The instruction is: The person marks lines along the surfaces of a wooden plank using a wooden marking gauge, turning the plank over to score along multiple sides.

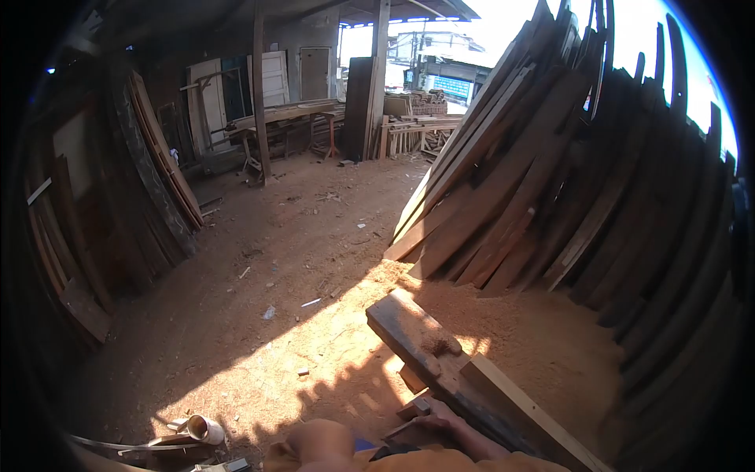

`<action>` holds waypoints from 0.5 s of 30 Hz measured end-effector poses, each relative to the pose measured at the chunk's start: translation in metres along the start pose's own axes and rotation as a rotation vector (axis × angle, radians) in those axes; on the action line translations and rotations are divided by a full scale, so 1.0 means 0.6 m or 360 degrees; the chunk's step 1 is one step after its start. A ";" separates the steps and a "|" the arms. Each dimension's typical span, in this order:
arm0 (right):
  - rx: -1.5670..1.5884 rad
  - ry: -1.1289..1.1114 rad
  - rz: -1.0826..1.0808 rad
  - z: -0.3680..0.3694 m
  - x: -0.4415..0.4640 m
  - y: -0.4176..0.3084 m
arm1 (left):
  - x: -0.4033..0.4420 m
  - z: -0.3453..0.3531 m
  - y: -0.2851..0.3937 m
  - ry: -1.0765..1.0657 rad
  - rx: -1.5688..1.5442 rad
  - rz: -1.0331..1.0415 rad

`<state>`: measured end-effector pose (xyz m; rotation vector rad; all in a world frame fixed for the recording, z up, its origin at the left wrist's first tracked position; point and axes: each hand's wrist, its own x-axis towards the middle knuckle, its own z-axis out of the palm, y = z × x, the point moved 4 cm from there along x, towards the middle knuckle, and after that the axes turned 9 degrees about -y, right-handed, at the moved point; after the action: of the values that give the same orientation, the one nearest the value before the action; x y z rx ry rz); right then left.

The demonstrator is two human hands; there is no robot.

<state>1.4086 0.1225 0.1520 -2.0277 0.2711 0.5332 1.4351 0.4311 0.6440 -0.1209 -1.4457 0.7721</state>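
Near the bottom middle, my right hand (442,423) is closed around a brown piece of wood (405,432), close beside a thick workbench plank (413,326). Its fingers are partly in shadow, so the exact grip is hard to see. On the plank's top lies a small heap of dark shavings (442,346). A long pale board (527,405) runs along the plank's right side towards the lower right. My left hand does not show; a rounded orange-brown shape, partly cut off, fills the bottom edge left of my right hand.
Many dark planks (543,173) lean in a row on the right. More boards (161,157) lean at the left. A white cup-like container (206,429) lies at lower left among scraps. Posts and a trestle table (291,112) stand at the back. Sawdust covers the ground (259,315).
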 end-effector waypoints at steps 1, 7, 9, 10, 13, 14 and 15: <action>-0.0010 0.0022 0.0076 0.003 0.010 -0.006 | 0.007 -0.022 0.000 0.0005 -0.0031 -0.0100; 0.0101 0.0598 0.0694 0.068 -0.029 0.005 | 0.044 -0.184 0.003 0.0103 -0.0209 -0.0481; 0.0141 0.0663 0.0886 0.119 -0.033 0.055 | 0.058 -0.229 0.004 0.0131 -0.0255 -0.0563; 0.0198 0.0657 0.0924 0.148 -0.035 0.078 | 0.063 -0.249 0.003 0.0143 -0.0287 -0.0602; 0.0303 0.0791 0.1037 0.228 -0.052 0.075 | 0.072 -0.294 0.010 0.0178 -0.0378 -0.0742; 0.0322 0.0860 0.1079 0.257 -0.061 0.090 | 0.072 -0.305 0.016 0.0200 -0.0408 -0.0783; 0.0447 0.0916 0.1057 0.292 -0.063 0.104 | 0.071 -0.314 0.028 0.0216 -0.0440 -0.0839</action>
<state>1.3051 0.2432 0.0483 -1.7455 1.3190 0.2643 1.5977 0.5364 0.6404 0.0001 -1.3638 0.1301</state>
